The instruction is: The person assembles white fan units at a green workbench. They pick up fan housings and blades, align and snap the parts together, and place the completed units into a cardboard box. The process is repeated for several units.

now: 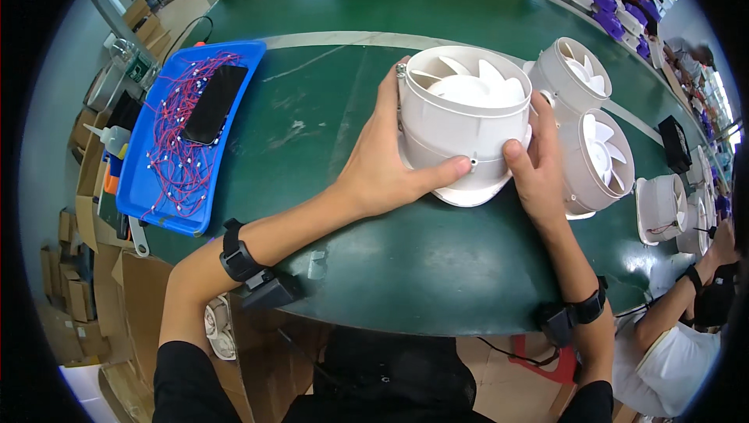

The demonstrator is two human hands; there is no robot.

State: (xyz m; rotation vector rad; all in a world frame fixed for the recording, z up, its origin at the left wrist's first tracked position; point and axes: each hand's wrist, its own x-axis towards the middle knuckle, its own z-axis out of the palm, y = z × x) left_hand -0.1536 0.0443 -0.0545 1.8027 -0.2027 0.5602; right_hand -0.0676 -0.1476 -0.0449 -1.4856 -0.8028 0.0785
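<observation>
A white, round duct fan with pale blades showing in its open top is held between my two hands over the green table. My left hand wraps its left side, the thumb pressed on the front wall near a small screw point. On the other side, my right hand grips the wall, its thumb on the front and fingers partly hidden behind. The fan's flared base plate shows at the bottom; whether it touches the table I cannot tell. Just right of my right hand stand two similar fans, tilted with blades visible.
A blue tray at the left holds tangled red wires with small white connectors and a black phone. More fans and a black box are at the right, near a co-worker's arm. Purple-and-white parts line the far right.
</observation>
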